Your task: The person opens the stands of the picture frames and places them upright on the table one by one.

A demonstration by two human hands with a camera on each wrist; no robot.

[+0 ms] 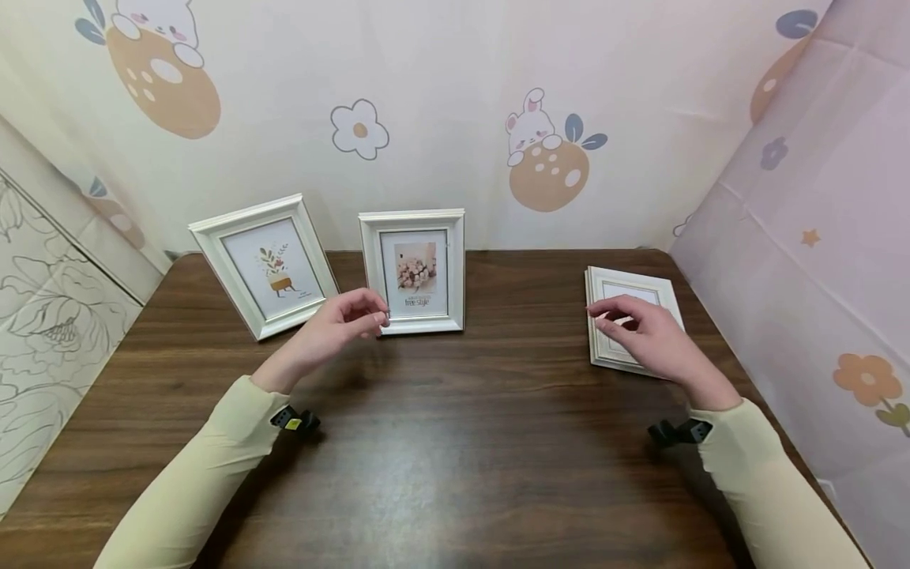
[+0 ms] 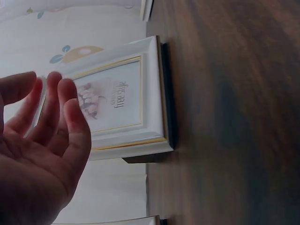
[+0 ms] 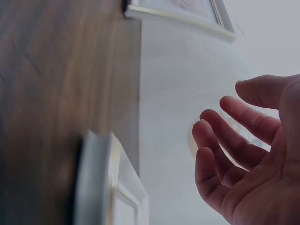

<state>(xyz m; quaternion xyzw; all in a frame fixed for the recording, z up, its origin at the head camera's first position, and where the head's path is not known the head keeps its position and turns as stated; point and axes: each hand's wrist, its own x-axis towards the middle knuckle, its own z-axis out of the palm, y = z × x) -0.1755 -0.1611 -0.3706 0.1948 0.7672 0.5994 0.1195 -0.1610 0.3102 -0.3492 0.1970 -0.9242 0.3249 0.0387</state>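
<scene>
In the head view my left hand (image 1: pixel 330 332) hovers in front of a standing white picture frame (image 1: pixel 419 273) with a pink flower photo. Its fingers are loosely bent, with nothing between fingers and thumb. The left wrist view shows this photo frame (image 2: pixel 152 93) behind the fingers. To its left, a second white frame (image 1: pixel 273 269) with a potted-plant print stands angled. My right hand (image 1: pixel 650 336), also loosely bent and holding nothing, hangs over a third white frame (image 1: pixel 633 278) lying low on the table, partly covering it. Its edge (image 3: pixel 115 168) shows below the hand in the right wrist view.
A dark wood-grain table (image 1: pixel 426 442) spans the view. Behind it hangs a pale curtain (image 1: pixel 441 103) printed with rabbits and flowers, and another curtain (image 1: pixel 803 276) borders the right side. A white panel with line-drawn flowers (image 1: pixel 57 332) stands at left.
</scene>
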